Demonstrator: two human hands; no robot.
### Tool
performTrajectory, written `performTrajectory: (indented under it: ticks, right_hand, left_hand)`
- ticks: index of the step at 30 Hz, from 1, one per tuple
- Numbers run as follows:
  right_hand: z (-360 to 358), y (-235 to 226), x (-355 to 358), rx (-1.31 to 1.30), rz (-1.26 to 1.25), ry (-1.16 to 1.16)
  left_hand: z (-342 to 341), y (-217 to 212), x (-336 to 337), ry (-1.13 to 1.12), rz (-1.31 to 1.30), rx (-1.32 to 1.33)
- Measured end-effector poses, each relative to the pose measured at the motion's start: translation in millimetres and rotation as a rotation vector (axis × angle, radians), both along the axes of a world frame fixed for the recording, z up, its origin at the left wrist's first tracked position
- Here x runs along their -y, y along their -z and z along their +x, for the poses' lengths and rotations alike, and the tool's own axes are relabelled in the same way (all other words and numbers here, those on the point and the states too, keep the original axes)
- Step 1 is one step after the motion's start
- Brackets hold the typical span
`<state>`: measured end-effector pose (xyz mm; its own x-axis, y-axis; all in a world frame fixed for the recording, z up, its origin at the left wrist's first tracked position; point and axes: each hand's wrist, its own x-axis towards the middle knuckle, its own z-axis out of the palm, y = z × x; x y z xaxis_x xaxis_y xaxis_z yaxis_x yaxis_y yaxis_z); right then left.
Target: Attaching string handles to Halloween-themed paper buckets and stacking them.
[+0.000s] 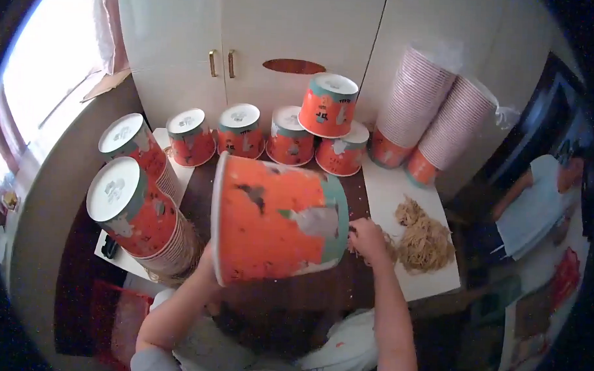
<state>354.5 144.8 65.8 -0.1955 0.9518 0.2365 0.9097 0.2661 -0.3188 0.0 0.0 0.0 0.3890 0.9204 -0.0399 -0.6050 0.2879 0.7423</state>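
A large orange paper bucket (270, 217) with a green band lies sideways in the air in front of me, its white-rimmed mouth to the left and its base to the right. My left hand (210, 264) holds it at the mouth end, with its fingers hidden behind or inside the bucket. At the green base edge, my right hand (368, 241) is closed, its fingertips touching or just beside the base. What those fingers pinch, if anything, is too small to make out. Right of that hand, a tangled heap of tan strands (424, 243) lies on a white board (437, 288).
Several upside-down buckets (240, 128) line the back of the dark table (293, 293), one stacked (328, 107) on another. Two bucket stacks (145, 213) lean at the left. Tall bucket stacks (414, 101) stand back right near white cabinets (171, 44). Another person (538, 200) is at far right.
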Motion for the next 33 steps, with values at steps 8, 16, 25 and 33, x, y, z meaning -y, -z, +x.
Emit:
performTrajectory:
  ticks: [8,16,25,33]
  right_hand:
    - [4.5,17.1,-9.7,0.277,-0.115,0.005]
    - [-1.4,8.7,-17.6,0.301,-0.126,0.041]
    - [13.5,-12.5,-27.6,-0.796,-0.010,0.077]
    - [16.4,-96.9,-13.8,-1.300,0.207,0.049]
  left_hand:
    - [-0.3,-128.1,-81.6,-0.050,0.119,-0.844]
    - [10.0,-102.6,-81.0,0.031,0.223,-1.025]
    - [22.6,-118.3,-76.3,0.134,0.203,-1.120]
    - [23.2,-109.6,-80.1,0.111,0.276,-1.125]
